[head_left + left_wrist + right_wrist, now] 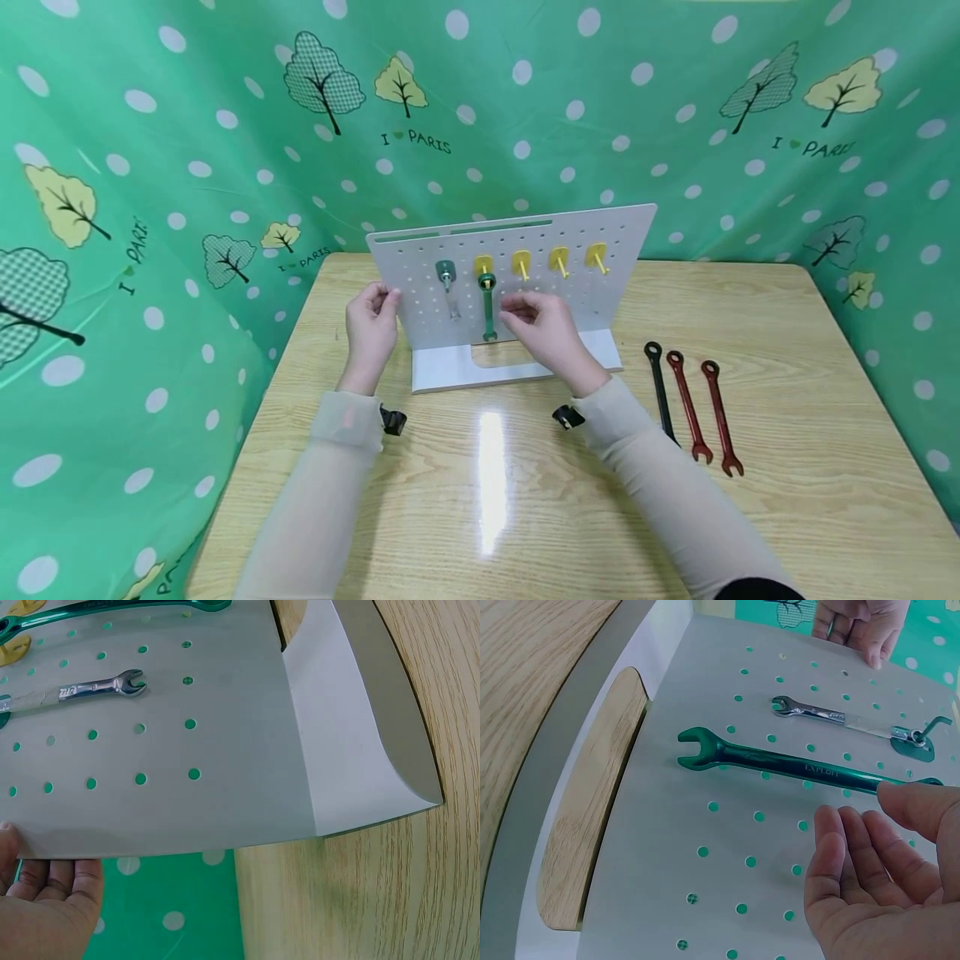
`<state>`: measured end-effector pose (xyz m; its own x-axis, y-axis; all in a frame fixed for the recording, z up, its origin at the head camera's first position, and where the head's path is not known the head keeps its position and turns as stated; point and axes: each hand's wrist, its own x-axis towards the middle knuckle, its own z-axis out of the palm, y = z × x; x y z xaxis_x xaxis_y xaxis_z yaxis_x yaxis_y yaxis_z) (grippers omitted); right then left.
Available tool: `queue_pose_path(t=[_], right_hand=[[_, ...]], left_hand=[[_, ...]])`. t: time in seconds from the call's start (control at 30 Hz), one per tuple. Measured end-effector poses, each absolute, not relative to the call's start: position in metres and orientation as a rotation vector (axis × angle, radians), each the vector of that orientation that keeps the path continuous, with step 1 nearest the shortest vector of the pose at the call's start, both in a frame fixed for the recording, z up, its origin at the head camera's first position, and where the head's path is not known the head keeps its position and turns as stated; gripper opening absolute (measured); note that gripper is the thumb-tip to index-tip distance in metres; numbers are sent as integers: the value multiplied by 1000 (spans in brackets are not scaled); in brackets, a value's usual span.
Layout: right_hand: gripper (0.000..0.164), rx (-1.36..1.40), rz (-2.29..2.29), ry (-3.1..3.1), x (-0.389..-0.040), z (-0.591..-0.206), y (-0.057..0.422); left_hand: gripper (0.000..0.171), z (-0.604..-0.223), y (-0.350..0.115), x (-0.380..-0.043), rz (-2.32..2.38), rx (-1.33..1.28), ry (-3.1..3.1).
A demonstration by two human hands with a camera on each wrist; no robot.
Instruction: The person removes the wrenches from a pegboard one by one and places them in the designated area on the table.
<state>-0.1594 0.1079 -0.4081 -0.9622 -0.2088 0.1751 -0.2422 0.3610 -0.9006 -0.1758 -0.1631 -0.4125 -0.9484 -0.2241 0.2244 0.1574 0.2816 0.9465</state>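
At nine o'clock from the nearer right hand (pixel 549 327), loosely curled and empty, green wrench (pixel 489 315) hangs on yellow hook (pixel 483 264), long axis twelve-to-six; left hand (pixel 371 329), farther, pinches edge of pegboard (pixel 422 310).

I face green cloth (pixel 547 50), dotted white and printed with trees (pixel 322 79), and a bright streak of light (pixel 492 483) gleams on my wood-grained table (pixel 825 400).
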Motion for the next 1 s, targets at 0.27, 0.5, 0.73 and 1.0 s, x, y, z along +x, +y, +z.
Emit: queue_pose_path(t=[0.27, 0.5, 0.73, 1.0], right_hand=[[19, 400, 1692, -2589, -164, -408, 104], [18, 400, 1684, -2589, -167, -403, 99], [19, 379, 1690, -2613, -168, -403, 95], [19, 379, 1700, -2620, -172, -408, 91]], left_hand=[[17, -413, -163, -176, -1715, 57, -2240], [18, -413, -163, -177, -1718, 62, -2241], [17, -413, -164, -177, -1704, 63, -2251], [18, -413, -164, -177, -1694, 63, -2255]])
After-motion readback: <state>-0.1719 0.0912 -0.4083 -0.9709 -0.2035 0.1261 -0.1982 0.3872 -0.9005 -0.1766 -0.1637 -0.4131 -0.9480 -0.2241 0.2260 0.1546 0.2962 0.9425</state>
